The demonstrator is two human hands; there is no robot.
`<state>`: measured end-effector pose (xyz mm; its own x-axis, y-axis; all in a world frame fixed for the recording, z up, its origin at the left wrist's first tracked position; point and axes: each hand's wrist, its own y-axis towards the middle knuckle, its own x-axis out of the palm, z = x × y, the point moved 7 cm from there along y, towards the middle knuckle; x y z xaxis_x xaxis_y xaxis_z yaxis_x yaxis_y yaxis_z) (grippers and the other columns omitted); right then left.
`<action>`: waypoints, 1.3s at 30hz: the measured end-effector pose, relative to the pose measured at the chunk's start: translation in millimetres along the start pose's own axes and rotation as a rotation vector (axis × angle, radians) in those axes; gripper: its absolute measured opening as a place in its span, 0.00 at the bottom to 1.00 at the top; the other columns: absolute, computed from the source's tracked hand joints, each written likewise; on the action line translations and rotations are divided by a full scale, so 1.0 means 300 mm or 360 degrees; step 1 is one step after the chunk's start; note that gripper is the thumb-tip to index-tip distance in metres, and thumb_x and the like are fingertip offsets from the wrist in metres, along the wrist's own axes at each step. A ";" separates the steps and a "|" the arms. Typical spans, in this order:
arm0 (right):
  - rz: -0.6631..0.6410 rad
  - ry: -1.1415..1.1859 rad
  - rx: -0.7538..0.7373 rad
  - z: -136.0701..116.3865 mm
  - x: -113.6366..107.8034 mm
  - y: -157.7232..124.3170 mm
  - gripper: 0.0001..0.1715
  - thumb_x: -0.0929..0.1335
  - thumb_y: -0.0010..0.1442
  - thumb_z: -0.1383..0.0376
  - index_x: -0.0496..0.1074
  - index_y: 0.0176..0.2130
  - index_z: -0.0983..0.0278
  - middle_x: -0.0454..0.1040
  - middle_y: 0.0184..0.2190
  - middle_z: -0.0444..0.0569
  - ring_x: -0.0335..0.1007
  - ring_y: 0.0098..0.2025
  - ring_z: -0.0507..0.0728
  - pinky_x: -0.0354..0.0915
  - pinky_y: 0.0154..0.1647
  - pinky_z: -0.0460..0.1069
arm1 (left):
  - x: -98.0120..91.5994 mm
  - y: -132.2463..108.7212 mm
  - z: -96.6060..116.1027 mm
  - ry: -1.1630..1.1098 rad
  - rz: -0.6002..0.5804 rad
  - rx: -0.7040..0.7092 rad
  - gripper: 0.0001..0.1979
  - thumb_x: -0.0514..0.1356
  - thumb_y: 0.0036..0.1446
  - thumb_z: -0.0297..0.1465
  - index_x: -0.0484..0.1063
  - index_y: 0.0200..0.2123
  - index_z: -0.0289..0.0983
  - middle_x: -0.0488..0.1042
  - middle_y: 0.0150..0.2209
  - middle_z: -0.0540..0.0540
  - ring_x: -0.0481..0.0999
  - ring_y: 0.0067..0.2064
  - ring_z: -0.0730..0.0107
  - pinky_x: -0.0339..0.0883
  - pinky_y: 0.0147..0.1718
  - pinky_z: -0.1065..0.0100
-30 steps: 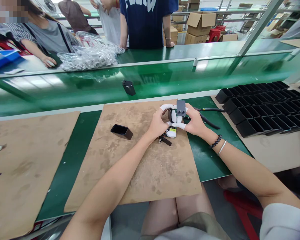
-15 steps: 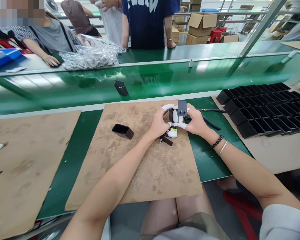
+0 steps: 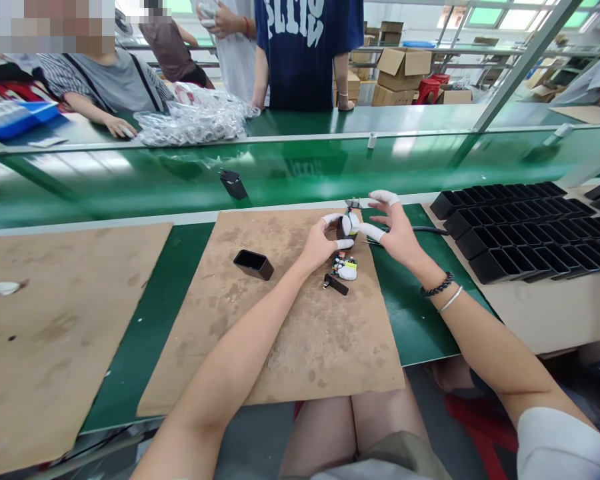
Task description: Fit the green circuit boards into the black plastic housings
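Note:
My left hand (image 3: 323, 245), white covers on its fingertips, is closed around a small black charger housing (image 3: 340, 231). A white-wrapped circuit part (image 3: 350, 224) sits at the housing's opening, and a dark plug cap (image 3: 353, 203) is above it. My right hand (image 3: 394, 225) is just right of these, fingers spread, its fingertips near the cap and the white part. Below my left hand lie a loose circuit board (image 3: 345, 268) with a white block and a small black piece (image 3: 337, 285) with a metal end. An open black housing (image 3: 254, 265) lies on the cardboard to the left.
Rows of black housings (image 3: 520, 230) stand at the right. A black charger (image 3: 233, 185) lies on the green belt (image 3: 300, 175) beyond the cardboard sheet (image 3: 305, 347). A dark cable (image 3: 427, 230) runs right of my hand. Co-workers are behind plastic bags (image 3: 195, 120).
My right hand has let go and drawn back to the right, its fingers opening. The plug cap has tipped from upright to nearly edge-on. The camera view has shifted slightly.

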<state>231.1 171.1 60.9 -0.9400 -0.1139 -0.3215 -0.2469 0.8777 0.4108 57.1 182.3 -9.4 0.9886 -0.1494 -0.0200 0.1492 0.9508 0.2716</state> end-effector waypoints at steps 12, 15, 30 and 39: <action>-0.0218 0.0439 0.0233 0.043 0.029 0.120 0.24 0.82 0.43 0.53 0.83 0.39 0.60 0.85 0.41 0.51 0.82 0.47 0.66 0.74 0.56 0.63 | -0.003 0.008 0.012 -0.0355 -0.0158 -0.0213 0.35 0.79 0.30 0.31 0.76 0.46 0.34 0.82 0.48 0.38 0.81 0.52 0.51 0.71 0.59 0.46; -0.0168 -0.0028 0.0003 -0.043 0.020 0.097 0.19 0.77 0.51 0.55 0.84 0.42 0.61 0.85 0.44 0.52 0.82 0.45 0.66 0.76 0.52 0.61 | -0.011 -0.004 0.036 -0.0120 0.0097 -0.0077 0.35 0.79 0.30 0.28 0.75 0.46 0.33 0.82 0.47 0.38 0.81 0.50 0.54 0.71 0.59 0.49; -0.0226 -0.1483 0.0062 -0.190 0.102 0.071 0.07 0.71 0.61 0.69 0.82 0.34 0.66 0.84 0.35 0.55 0.78 0.36 0.61 0.64 0.36 0.49 | -0.017 -0.036 0.122 0.0453 0.0240 0.0089 0.28 0.77 0.37 0.25 0.73 0.44 0.36 0.81 0.42 0.45 0.80 0.44 0.60 0.73 0.48 0.59; -0.0334 -0.1467 0.0017 -0.138 0.185 0.007 0.12 0.70 0.65 0.67 0.79 0.48 0.65 0.82 0.44 0.59 0.79 0.44 0.65 0.68 0.42 0.53 | -0.026 -0.031 0.102 0.0385 0.0261 0.0040 0.26 0.73 0.37 0.23 0.70 0.41 0.37 0.80 0.39 0.47 0.79 0.41 0.61 0.74 0.46 0.60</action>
<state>168.8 147.4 79.2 -0.3187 0.1390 -0.9376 -0.3835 0.8857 0.2617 47.3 166.2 17.7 0.9764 0.0775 -0.2017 -0.0106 0.9495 0.3136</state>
